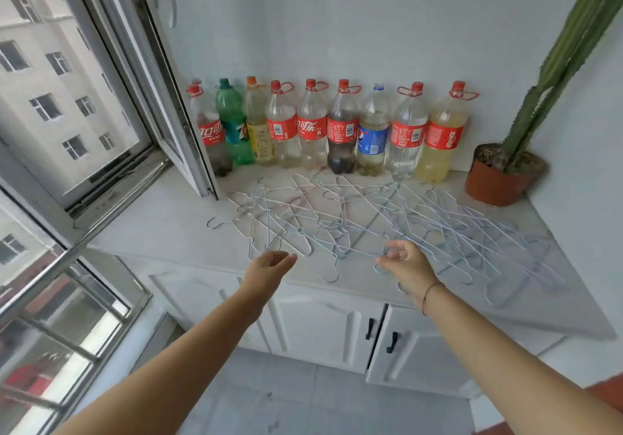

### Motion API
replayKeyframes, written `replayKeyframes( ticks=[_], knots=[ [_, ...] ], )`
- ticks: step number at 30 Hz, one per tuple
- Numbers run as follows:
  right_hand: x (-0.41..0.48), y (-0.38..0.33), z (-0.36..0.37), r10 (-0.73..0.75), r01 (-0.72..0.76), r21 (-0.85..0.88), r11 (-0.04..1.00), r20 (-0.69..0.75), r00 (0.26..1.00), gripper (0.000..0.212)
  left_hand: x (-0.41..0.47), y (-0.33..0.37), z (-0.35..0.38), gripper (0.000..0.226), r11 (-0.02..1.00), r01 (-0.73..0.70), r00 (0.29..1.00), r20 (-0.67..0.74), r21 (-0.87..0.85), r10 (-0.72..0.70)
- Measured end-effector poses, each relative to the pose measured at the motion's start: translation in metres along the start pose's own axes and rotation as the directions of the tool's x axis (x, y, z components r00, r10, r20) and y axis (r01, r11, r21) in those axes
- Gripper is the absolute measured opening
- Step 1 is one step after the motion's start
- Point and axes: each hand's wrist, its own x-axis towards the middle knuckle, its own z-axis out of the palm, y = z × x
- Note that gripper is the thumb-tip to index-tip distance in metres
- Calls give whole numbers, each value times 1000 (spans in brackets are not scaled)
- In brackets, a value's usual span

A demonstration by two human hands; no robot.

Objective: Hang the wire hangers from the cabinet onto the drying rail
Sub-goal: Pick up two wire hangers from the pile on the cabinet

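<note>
Head view takes in an open window (67, 97) on the left. Below it a metal bar (40, 272) runs slantwise along the glazing; it may be the drying rail, though that is not sure. A white cabinet (320, 326) with dark door handles stands ahead, and its pale worktop (161, 218) reaches back to the wall. A tall cactus (556, 63) in a brown pot (492, 185) stands at the right end, and a row of plastic bottles (312, 127) lines the wall.

In front of the bottles the wire hangers (337, 222) lie flat across the worktop in a loose, overlapping tangle, several hooks poking out at the near edge.

Both arms stretch toward that near edge. The left hand (269, 266) is released, fingers straight, just short of the nearest hanger and holding nothing. The right hand (408, 266) has its fingers (386, 259) curled at a pale blue wire at the heap's front; whether they have closed on it cannot be told.

The task seems to be at its first step, picking up a hanger. Since the wires interlock, the next move likely calls for pinching one hanger and lifting it free, the left hand steadying the others.
</note>
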Motion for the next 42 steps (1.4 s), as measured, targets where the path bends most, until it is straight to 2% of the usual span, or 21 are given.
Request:
replayKeyframes(
  ticks=[4, 9, 14, 19, 23, 29, 32, 35, 38, 42],
  knots=[
    [39, 12, -7, 48, -52, -67, 996, -51, 998, 37, 42, 0, 14, 18, 999, 10, 1000, 24, 44, -11],
    [91, 33, -35, 97, -115, -207, 972, -96, 991, 35, 83, -2, 45, 24, 997, 49, 996, 70, 61, -53],
    [152, 53, -68, 104, -129, -371, 920, -88, 991, 33, 114, 2, 90, 16, 994, 105, 992, 68, 31, -107],
    [205, 69, -90, 127, -131, -486, 864, -41, 991, 29, 141, 8, 144, 24, 986, 167, 984, 56, 4, -167],
    [233, 77, -93, 156, -109, -545, 831, 39, 987, 30, 154, 12, 185, 13, 972, 232, 971, 70, -39, -228],
    [255, 87, -83, 184, -61, -590, 805, 150, 972, 22, 167, 19, 216, 19, 963, 271, 957, 109, -12, -268],
    [260, 91, -82, 181, -65, -578, 813, 146, 972, 20, 182, 26, 219, 16, 973, 213, 972, 86, 92, -221],
    [263, 93, -85, 170, -65, -534, 843, 149, 974, 20, 204, 33, 215, 32, 945, 113, 986, 83, 306, -144],
    [263, 87, -91, 156, -72, -452, 889, 150, 976, 20, 227, 39, 211, 33, 897, 4, 984, 158, 442, -83],
    [261, 72, -101, 119, -78, -307, 948, 118, 986, 5, 253, 38, 205, 27, 810, -92, 966, 250, 579, -68]
  ],
)
